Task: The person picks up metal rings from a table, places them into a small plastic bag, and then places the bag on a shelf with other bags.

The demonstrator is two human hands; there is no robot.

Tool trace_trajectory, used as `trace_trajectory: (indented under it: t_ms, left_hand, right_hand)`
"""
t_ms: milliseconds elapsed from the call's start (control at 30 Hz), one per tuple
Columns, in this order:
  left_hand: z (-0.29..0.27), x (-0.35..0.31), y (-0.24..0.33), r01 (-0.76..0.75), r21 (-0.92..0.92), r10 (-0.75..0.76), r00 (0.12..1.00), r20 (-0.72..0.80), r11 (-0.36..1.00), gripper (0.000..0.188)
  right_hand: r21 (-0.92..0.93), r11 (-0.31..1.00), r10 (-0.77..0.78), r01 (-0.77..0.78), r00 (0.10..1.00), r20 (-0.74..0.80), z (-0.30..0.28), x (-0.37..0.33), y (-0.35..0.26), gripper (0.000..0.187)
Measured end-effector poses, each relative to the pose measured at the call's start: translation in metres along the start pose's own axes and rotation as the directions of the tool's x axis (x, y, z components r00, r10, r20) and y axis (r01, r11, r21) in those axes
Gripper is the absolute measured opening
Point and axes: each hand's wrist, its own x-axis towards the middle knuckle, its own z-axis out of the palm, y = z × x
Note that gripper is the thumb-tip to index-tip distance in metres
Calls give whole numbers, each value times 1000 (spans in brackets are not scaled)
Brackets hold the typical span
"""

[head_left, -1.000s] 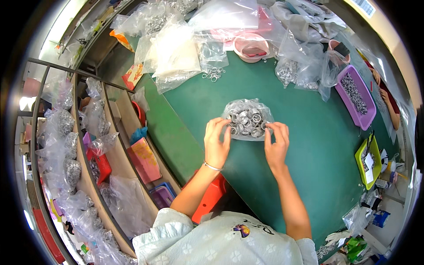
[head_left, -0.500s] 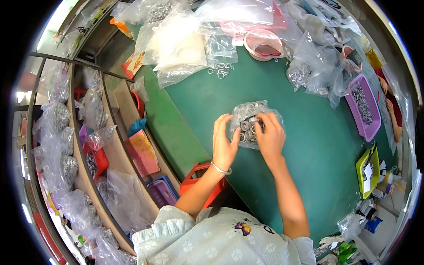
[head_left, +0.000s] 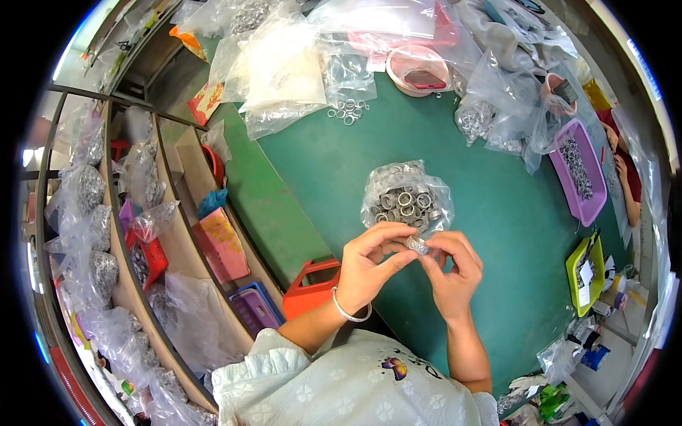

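Between my two hands, just in front of my body, is a silver ring (head_left: 417,246) with a patterned band. My left hand (head_left: 373,264) pinches it from the left with thumb and forefinger. The fingertips of my right hand (head_left: 452,273) grip its other side. Directly beyond my hands lies a clear plastic bag (head_left: 371,186), spread open on the green table (head_left: 312,170). A heap of metal rings (head_left: 406,201) fills it, dull and shiny ones mixed. Neither hand touches the bag's heap.
Several loose rings (head_left: 348,111) lie at the far edge beside plastic bags (head_left: 284,78) and a pink bowl (head_left: 417,67). To the right stand a purple basket (head_left: 597,192) and a yellow-green tray (head_left: 584,305). Shelves with bagged pieces (head_left: 188,234) and a red stool (head_left: 312,284) are left. Another person's arm (head_left: 629,192) shows far right.
Both hands have drawn back from the bag toward my body and come together. A ring is now held between their fingertips, and the bag's heap is uncovered.
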Motion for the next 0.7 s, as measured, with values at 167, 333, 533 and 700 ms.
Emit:
trace_trajectory:
  t_ms: [167, 333, 533, 700]
  left_hand:
    - [6, -1, 12, 90, -150, -86, 996, 35, 985, 29]
    - [8, -4, 17, 54, -125, -45, 996, 73, 991, 25]
    - [7, -4, 21, 17, -104, -4, 993, 121, 994, 24]
    - [3, -1, 19, -15, 21, 13, 994, 106, 1000, 28]
  right_hand:
    - [85, 996, 10, -10, 1000, -1, -5, -3, -7, 25]
    - [124, 992, 12, -11, 1000, -1, -10, -8, -14, 25]
    - [304, 949, 99, -89, 995, -19, -10, -14, -16, 25]
    - [317, 939, 155, -135, 987, -39, -4, -13, -11, 23]
